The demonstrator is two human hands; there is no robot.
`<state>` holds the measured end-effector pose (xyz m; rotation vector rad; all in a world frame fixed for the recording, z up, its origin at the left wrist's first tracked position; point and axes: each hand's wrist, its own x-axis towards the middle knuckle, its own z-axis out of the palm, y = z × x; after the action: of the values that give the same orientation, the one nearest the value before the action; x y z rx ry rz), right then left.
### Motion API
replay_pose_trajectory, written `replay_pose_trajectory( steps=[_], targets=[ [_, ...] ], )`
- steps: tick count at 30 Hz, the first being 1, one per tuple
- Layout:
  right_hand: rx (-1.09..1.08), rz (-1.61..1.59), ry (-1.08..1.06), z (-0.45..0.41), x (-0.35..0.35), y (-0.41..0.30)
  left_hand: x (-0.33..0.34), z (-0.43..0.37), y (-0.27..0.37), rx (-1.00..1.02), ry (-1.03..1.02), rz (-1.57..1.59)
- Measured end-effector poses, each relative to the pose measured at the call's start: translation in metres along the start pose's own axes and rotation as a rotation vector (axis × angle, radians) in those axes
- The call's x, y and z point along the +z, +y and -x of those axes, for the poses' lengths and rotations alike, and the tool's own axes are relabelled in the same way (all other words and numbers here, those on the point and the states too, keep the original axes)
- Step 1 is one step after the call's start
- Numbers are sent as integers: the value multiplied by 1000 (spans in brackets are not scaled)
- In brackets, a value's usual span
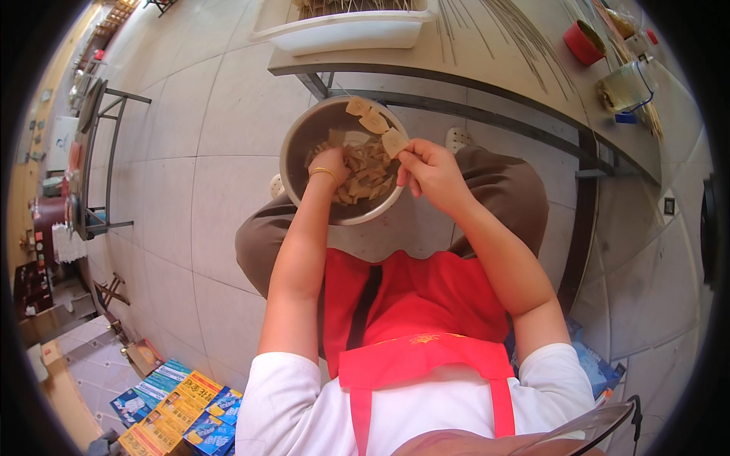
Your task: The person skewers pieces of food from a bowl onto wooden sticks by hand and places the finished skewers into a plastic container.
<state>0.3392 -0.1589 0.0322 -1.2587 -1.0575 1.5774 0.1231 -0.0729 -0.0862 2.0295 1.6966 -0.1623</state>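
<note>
A round metal bowl sits between my knees, holding many flat tan food slices. My left hand, with a gold-coloured bangle at the wrist, reaches into the bowl among the slices. Its fingertips are hidden, so whether they pinch a slice is unclear. Above the bowl's right rim, my right hand grips a thin skewer near its lower end. Several pale slices are threaded along it, the lowest touching my fingers. The skewer's bare tip points away to the upper left.
Beyond the bowl stands a metal-framed table. On it are a white plastic tub of skewers, loose skewers, a red round container and a clear jar. Colourful cartons lie at lower left.
</note>
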Motion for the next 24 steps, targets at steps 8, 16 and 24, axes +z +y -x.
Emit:
replay_pose_trajectory(
  steps=[8, 16, 24],
  targets=[
    [3, 10, -3, 1, -1, -2, -5, 0, -15, -15, -267, -27],
    [0, 38, -8, 1, 6, -5, 16, -6, -44, -32, -218, -194],
    [-3, 49, -1, -1, 4, -3, -28, 15, -16, -85, -11, 346]
  ],
)
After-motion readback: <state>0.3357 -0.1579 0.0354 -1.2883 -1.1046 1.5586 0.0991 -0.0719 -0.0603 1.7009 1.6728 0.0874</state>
